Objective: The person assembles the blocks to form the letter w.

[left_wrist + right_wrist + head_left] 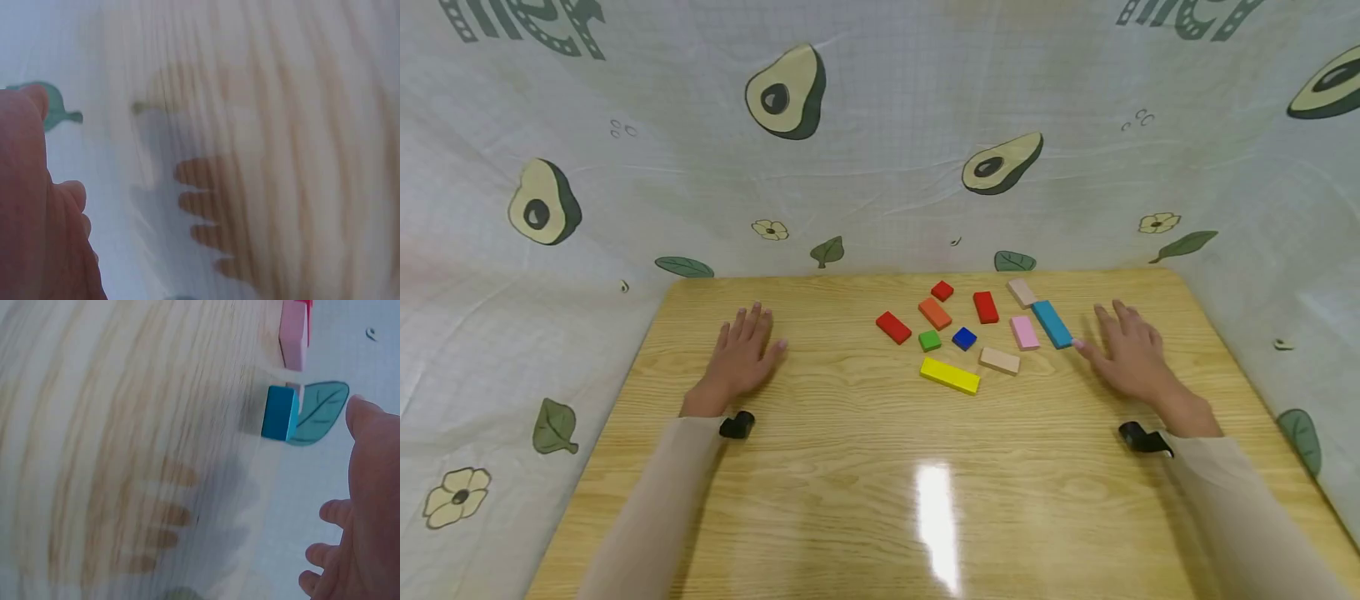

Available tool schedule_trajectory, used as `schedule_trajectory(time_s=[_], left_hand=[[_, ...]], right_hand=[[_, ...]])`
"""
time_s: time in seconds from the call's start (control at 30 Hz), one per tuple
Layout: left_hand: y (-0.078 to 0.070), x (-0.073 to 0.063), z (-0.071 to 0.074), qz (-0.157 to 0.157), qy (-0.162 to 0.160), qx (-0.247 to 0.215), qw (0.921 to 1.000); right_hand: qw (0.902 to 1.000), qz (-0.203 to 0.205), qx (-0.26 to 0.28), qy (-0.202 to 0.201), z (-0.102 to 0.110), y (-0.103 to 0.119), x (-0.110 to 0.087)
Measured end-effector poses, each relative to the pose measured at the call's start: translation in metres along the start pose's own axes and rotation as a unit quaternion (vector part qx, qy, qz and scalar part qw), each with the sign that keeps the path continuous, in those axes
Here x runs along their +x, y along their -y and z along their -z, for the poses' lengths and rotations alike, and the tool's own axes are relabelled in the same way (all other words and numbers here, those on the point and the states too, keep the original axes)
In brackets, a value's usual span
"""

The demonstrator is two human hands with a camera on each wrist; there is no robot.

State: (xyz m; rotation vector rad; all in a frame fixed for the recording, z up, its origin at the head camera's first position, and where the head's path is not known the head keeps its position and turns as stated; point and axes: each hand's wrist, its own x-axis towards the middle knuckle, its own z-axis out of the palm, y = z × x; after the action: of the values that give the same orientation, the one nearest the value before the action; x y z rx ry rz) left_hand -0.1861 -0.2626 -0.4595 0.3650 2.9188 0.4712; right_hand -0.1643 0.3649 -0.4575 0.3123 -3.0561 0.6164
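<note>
On the left side of the wooden table, my left hand [737,360] is spread palm down and holds nothing. My right hand [1127,354] is spread over the right side, its thumb close to the near end of a long blue block [1052,324]. Beside that block lie a pink block [1024,332] and a beige one [1021,292]. A yellow block [951,376] lies nearest to me, with another beige block [999,361] by its right end. Further in are a green block [929,340], a dark blue block [964,338], an orange block [935,313] and several red blocks [893,327].
The wooden table [820,467] has a bright light reflection near its front. A white cloth [887,208] printed with avocados, leaves and flowers hangs behind it and along both sides. Black wrist cameras [737,425] sit at both sleeve cuffs.
</note>
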Motion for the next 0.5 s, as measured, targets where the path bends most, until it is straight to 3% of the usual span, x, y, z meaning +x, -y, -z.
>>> schedule_trajectory(time_s=[0.27,0.5], left_hand=[[-0.019,0.002,-0.007,-0.029,-0.013,0.001,0.9995],[-0.034,0.002,-0.015,-0.043,-0.004,0.003,0.9991]], right_hand=[[0.9993,0.034,-0.01,-0.01,-0.005,0.022,0.001],[0.9985,0.05,-0.018,-0.005,-0.009,0.041,0.004]])
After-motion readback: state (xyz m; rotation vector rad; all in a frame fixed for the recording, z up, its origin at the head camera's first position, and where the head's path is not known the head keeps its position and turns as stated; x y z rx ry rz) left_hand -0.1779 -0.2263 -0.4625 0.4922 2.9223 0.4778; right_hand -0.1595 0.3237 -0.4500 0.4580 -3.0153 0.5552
